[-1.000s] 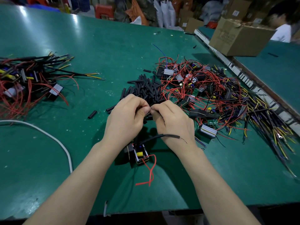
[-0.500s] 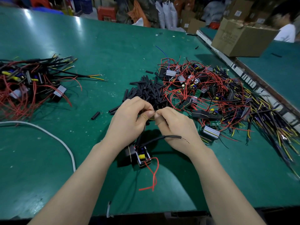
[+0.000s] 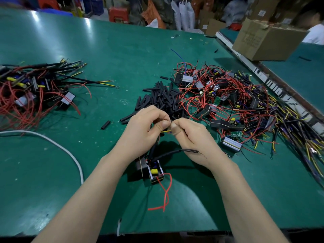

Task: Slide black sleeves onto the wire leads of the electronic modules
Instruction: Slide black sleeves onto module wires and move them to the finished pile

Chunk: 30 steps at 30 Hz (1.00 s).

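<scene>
Two bare forearms come up from the bottom edge, no sleeves on either, no watch, no bands, no gloves. The bare left hand [image 3: 145, 130] shows a short, trimmed thumbnail facing up. The bare right hand [image 3: 191, 135] shows the same: a short plain thumbnail, no rings on any finger in view. Both wrists are uncovered, nothing worn on them.

No legible text; faint print on cardboard box [image 3: 266, 41] too blurred to read.
</scene>
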Motion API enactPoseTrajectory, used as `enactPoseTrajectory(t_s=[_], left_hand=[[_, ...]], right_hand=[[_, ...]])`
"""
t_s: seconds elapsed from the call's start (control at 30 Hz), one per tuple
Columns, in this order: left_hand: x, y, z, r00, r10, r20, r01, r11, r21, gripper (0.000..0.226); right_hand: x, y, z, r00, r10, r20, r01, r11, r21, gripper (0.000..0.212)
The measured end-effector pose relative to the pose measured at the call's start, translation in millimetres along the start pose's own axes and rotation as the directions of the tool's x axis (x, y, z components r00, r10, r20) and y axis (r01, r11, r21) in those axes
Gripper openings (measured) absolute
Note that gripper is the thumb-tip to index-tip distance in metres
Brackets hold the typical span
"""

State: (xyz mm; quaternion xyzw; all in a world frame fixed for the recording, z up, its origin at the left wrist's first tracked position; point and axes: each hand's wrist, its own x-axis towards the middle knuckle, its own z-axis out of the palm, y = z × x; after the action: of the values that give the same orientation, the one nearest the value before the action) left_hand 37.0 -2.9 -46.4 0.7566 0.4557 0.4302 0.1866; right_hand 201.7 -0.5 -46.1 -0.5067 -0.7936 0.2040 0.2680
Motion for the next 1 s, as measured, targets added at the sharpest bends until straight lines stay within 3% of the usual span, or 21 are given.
enactPoseTrajectory(t_s=[0.1,0.23,0.47,0.8,1.0], left_hand=[[0.7,-3.0,-0.5,0.995,-0.101,0.028,0.103,0.99,-0.099,0.023],[1.5,-5.5,-3.7,0.973,-0.231,-0.01,0.224,0.953,-0.206,0.023],[-2.2,-4.3,-2.3,0.96,-0.279,0.036,0.279,0.931,-0.236,0.016],[-2.0,-4.1,1.1,0.973,-0.226,-0.045,0.215,0.96,-0.18,0.018],[-3.1,0.3,5.1,0.978,-0.141,-0.151,0.139,0.99,-0.026,0.013]], right_hand=[[-0.9,0.1,-0.5,0.999,-0.026,-0.02,0.026,1.0,-0.002,0.017],[-1.4,-0.7,0.8,1.0,-0.025,0.001,0.025,1.0,-0.002,0.019],[-0.9,0.4,3.5,0.998,-0.019,-0.061,0.019,1.0,0.002,0.016],[0.7,2.7,11.1,0.961,-0.075,-0.265,0.062,0.996,-0.057,0.019],[-0.6,3.0,13.4,0.925,-0.141,-0.353,0.098,0.986,-0.136,0.021]])
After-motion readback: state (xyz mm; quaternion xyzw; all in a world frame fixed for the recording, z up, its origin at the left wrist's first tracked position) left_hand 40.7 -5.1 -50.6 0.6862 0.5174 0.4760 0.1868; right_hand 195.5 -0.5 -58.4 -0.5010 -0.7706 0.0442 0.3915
